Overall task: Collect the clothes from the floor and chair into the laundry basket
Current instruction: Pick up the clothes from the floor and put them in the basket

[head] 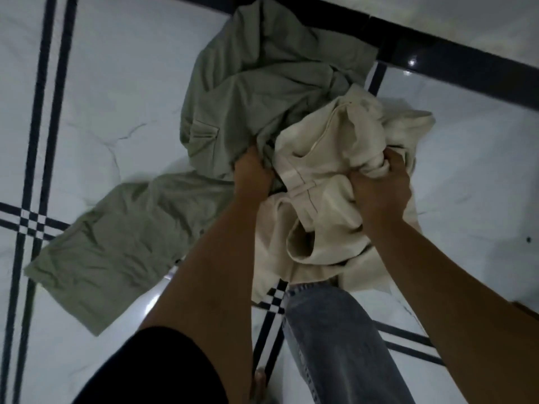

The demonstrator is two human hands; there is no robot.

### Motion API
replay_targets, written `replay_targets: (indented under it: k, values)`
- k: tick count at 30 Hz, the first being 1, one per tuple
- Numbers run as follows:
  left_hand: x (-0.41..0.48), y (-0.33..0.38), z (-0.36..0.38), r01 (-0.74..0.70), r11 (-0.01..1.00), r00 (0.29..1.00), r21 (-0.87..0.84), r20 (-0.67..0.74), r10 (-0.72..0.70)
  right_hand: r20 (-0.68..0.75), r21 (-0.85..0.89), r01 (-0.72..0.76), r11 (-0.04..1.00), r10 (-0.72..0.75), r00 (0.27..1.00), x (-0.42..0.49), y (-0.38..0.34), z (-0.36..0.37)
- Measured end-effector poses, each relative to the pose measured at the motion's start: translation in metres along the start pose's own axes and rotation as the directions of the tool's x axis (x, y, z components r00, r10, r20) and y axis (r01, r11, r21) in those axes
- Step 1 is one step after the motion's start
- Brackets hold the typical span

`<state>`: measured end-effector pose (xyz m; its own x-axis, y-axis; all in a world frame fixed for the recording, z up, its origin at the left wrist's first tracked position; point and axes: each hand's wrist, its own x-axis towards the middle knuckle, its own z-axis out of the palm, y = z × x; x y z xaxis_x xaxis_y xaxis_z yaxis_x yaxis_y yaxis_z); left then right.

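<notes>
We read home interior: glossy white marble-look floor tiles [116, 83], dark inlay stripes [43, 112], black skirting [437, 53] at edge, green garment [248, 83] and cream garment [329, 158] heaped on floor.

White marble-look tiles [116, 68] lie underfoot, glossy enough to catch a glare near the skirting [452, 56]. That is a black band along the foot of a pale wall [466, 13]. Paired black stripes [41, 83] cross the tiles. Where they meet sits a small black-and-white checker inset [32, 223], and a second inset [275, 295] lies just beside a knee [335, 345] in faded blue jeans. A grey vein [131, 132] runs through one tile (it looks like a crack, though I can't tell). A dark speck [528, 239] sits at right, and a brown corner [525, 312] pokes in at the edge.
</notes>
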<state>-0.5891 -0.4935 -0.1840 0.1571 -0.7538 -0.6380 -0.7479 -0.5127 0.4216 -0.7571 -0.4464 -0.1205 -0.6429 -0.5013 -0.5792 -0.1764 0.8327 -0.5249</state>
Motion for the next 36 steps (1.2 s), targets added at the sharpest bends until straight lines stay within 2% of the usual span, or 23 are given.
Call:
replay_targets:
  k: [2, 6, 8, 10, 12, 13, 15, 17, 19, 23, 28, 30, 34, 36]
  values:
    - [-0.015, 0.005, -0.013, 0.020, 0.990, 1.000, -0.136, 0.002, -0.020, -0.026, 0.037, -0.021, 0.999, 0.022, 0.999, -0.008, -0.001, -0.014]
    - [-0.079, 0.031, -0.055, 0.073, 0.902, 0.993, -0.425, 0.114, -0.027, -0.066, 0.198, -0.099, 0.975, 0.114, 0.991, -0.051, -0.019, -0.051]
    - [-0.123, 0.059, -0.078, 0.084, 0.844, 0.985, -0.530, 0.170, 0.009, -0.052, 0.266, -0.110, 0.958, 0.128, 0.990, -0.081, -0.033, -0.077]
    - [-0.174, 0.091, -0.099, 0.099, 0.782, 0.977, -0.616, 0.210, 0.041, 0.033, 0.348, -0.103, 0.932, 0.098, 0.995, -0.119, -0.049, -0.106]
    - [-0.231, 0.118, -0.121, 0.069, 0.746, 0.960, -0.662, 0.248, 0.132, 0.148, 0.439, -0.147, 0.887, 0.090, 0.985, -0.169, -0.068, -0.141]
    - [-0.262, 0.131, -0.132, 0.055, 0.741, 0.949, -0.669, 0.265, 0.169, 0.162, 0.496, -0.156, 0.854, 0.086, 0.983, -0.196, -0.075, -0.163]
    - [-0.331, 0.151, -0.158, 0.022, 0.719, 0.935, -0.694, 0.269, 0.231, 0.144, 0.588, -0.128, 0.799, 0.052, 0.988, -0.253, -0.083, -0.215]
    - [-0.418, 0.169, -0.187, -0.027, 0.715, 0.895, -0.698, 0.301, 0.328, 0.057, 0.645, -0.051, 0.763, 0.018, 0.998, -0.318, -0.083, -0.284]
    - [-0.482, 0.184, -0.202, -0.028, 0.719, 0.880, -0.695, 0.324, 0.348, -0.018, 0.667, 0.014, 0.745, -0.003, 1.000, -0.364, -0.078, -0.334]
    - [-0.633, 0.211, -0.220, -0.050, 0.745, 0.777, -0.665, 0.443, 0.447, -0.147, 0.716, 0.099, 0.690, 0.011, 0.989, -0.465, -0.045, -0.449]
    - [-0.771, 0.212, -0.206, -0.130, 0.785, 0.639, -0.606, 0.554, 0.533, -0.280, 0.731, 0.185, 0.657, 0.042, 0.959, -0.554, 0.027, -0.549]
    - [-0.828, 0.204, -0.189, -0.186, 0.796, 0.566, -0.576, 0.599, 0.566, -0.332, 0.730, 0.208, 0.651, 0.072, 0.940, -0.592, 0.071, -0.585]
    - [-0.925, 0.179, -0.141, -0.210, 0.793, 0.401, -0.572, 0.689, 0.603, -0.408, 0.742, 0.230, 0.629, 0.154, 0.900, -0.654, 0.159, -0.636]
    - [-0.970, 0.163, -0.110, -0.224, 0.803, 0.344, -0.552, 0.727, 0.595, -0.443, 0.753, 0.240, 0.613, 0.201, 0.874, -0.687, 0.206, -0.659]
